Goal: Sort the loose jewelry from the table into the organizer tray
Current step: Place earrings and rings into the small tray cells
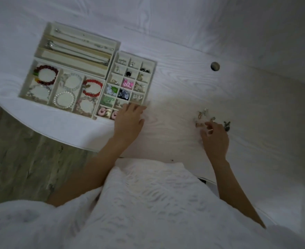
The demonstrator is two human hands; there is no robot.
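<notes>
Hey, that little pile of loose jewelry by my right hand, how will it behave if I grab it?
The loose jewelry looks like small separate metallic bits, so probably light and apt to scatter. Pieces may snag together. The right hand would likely pinch one at a time.

no readable text, no labels, no brands, no numbers anywhere
</notes>
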